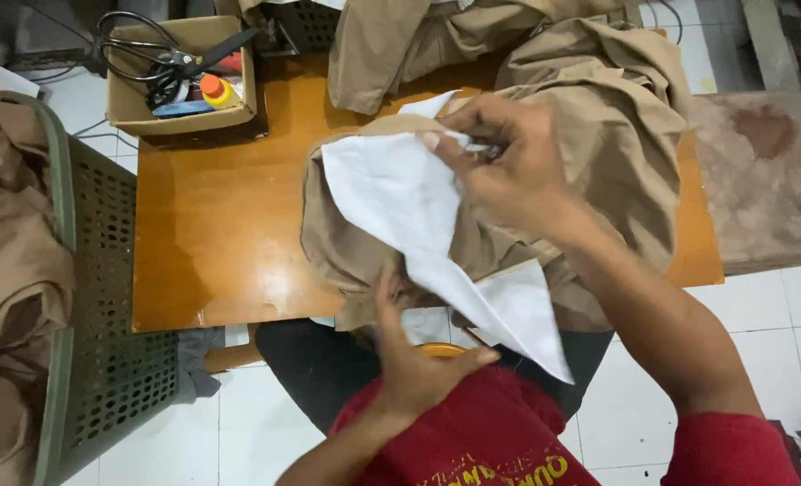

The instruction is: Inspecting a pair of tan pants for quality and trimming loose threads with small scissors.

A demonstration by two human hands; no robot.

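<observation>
A tan garment [616, 135] lies bunched on the orange wooden table [211, 225], with a white pocket lining [400, 198] turned out of it. My right hand [508, 166] pinches the top edge of the white lining against the tan cloth. My left hand [414, 360] grips the lower edge of the garment near my lap, where the white lining tapers to a point [526, 315].
A cardboard box [135, 108] at the table's back left holds black scissors [162, 54] and small bottles. A green plastic basket [94, 297] with tan cloth stands at the left. More tan garments [400, 45] are piled at the back. White floor tiles surround the table.
</observation>
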